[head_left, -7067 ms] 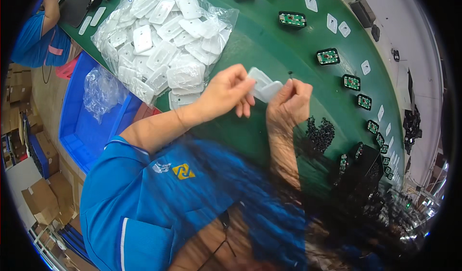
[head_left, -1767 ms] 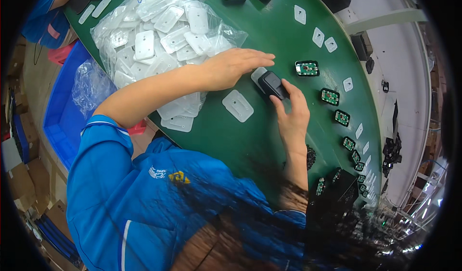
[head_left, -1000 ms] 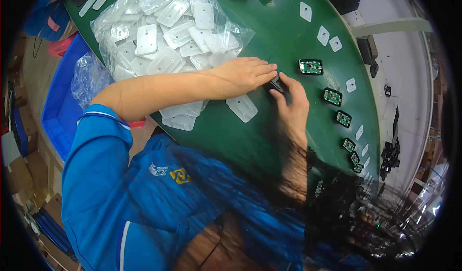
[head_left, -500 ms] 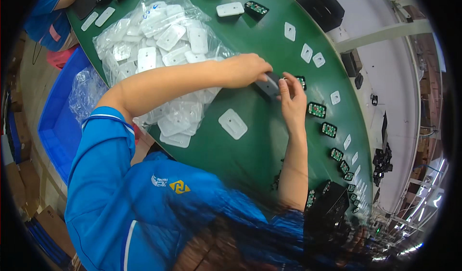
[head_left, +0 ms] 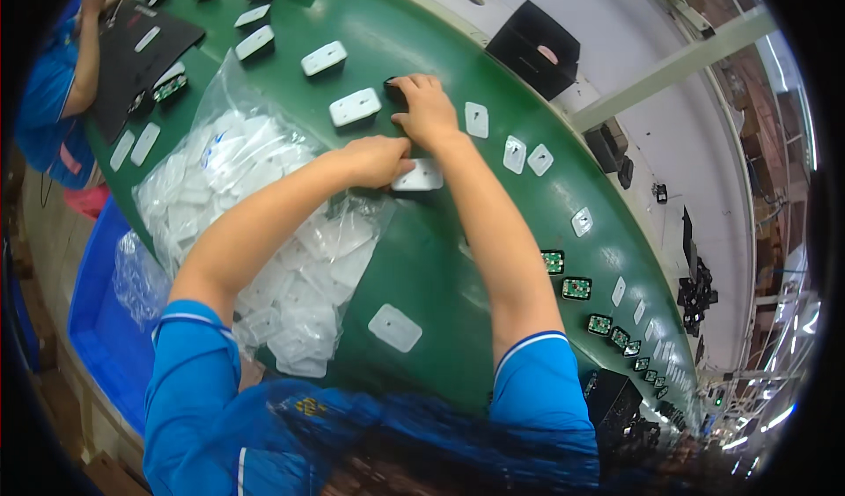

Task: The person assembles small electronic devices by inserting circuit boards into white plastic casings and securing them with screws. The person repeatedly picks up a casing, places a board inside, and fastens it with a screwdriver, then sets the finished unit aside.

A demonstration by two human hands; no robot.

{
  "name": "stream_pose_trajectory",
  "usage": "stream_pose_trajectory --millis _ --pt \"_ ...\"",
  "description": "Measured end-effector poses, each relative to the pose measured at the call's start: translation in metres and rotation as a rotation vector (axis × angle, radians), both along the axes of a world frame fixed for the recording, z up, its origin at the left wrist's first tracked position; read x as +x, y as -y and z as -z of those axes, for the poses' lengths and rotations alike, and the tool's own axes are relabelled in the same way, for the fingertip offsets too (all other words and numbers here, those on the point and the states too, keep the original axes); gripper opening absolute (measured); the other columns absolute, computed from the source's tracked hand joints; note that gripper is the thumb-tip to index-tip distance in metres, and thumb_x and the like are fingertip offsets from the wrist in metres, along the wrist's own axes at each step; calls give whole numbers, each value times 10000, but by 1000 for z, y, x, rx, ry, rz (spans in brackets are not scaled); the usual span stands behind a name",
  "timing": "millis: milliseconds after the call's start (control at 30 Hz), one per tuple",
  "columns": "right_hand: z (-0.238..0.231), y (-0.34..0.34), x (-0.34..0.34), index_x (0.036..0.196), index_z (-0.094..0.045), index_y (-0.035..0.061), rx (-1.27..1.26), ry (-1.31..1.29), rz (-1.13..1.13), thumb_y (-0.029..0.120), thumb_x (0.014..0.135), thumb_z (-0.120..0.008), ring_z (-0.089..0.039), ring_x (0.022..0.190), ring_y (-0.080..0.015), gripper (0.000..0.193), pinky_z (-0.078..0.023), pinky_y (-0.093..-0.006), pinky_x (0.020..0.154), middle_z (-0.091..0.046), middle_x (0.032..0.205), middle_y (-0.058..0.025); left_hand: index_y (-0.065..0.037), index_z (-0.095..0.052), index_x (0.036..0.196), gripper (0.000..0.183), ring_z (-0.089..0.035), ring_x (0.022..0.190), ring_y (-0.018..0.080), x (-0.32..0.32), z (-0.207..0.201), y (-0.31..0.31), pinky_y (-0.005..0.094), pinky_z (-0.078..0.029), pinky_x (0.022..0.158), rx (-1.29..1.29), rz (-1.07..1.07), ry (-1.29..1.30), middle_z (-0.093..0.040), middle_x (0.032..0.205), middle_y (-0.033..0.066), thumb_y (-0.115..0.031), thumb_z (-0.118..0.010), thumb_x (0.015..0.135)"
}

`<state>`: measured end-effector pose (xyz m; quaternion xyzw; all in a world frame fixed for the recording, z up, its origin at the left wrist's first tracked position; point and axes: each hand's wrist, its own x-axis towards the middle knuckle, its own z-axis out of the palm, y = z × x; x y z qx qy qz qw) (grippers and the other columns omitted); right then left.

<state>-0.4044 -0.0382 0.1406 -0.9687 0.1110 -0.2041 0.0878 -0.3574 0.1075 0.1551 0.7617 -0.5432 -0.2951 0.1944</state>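
My left hand (head_left: 380, 160) is closed on one end of a white-topped case (head_left: 421, 176) held low over the green table. My right hand (head_left: 429, 109) is farther out, its fingers curled round a small black case (head_left: 393, 91), mostly hidden beneath them. Just left of that hand stands another dark case with a white top plate (head_left: 355, 107). Left of my left forearm lies a clear plastic bag (head_left: 238, 82) heaped with white plates (head_left: 246, 153). One loose white plate (head_left: 395, 328) rests on the table between my arms.
Open black cases with green circuit boards (head_left: 576, 288) line the table's right side, beside loose white plates (head_left: 514, 154). A large black box (head_left: 534, 49) stands beyond the far edge. At the left are a blue bin (head_left: 88, 302) and a co-worker's arm (head_left: 85, 73) by a dark mat (head_left: 141, 43).
Both hands have moved away from me and leftward in view. My right hand has let go of the case both hands held and reached a black case farther out. The view has shifted.
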Motion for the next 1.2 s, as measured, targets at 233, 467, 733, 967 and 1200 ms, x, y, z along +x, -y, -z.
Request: stream_pose_trajectory --millis 233,467,733,967,1200 --pt "1 26 -27 1180 -491 117 265 249 180 141 758 -620 -543 1003 -363 442 -472 -446 847 -535 1067 -163 -76 -579 990 270 -640 785 324 -1 -11 0 445 -480 714 -2 73 321 -668 791 136 -329 -514 917" --pt "-22 82 -193 1027 -633 126 574 19 509 348 782 -610 -642 828 -239 332 -485 -347 751 -678 886 -82 -7 -589 902 422 -640 821 368 -2 -27 47 468 -507 691 -208 41 526 -655 863 201 -426 -548 884" --pt "-15 90 -258 1063 -628 63 412 -125 541 286 787 -672 -627 912 -284 358 -473 -371 821 -658 991 -116 -23 -635 1052 711 -626 996 280 -32 -11 161 394 -527 788 97 -89 572 -648 1007 129 -664 -596 745" --pt "-15 88 -246 1095 -613 13 321 -80 485 43 726 -723 -630 947 -257 386 -487 -337 842 -646 1038 -147 -2 -581 1130 699 -553 1110 258 -9 31 179 392 -497 866 -23 9 679 -595 1143 128 -582 -661 749" --pt "-33 90 -174 1082 -612 15 343 242 405 21 736 -699 -629 898 -238 357 -488 -326 822 -641 1007 -124 25 -543 1151 766 -546 1048 334 -17 5 191 406 -488 861 12 -26 507 -548 1129 190 -619 -628 746"
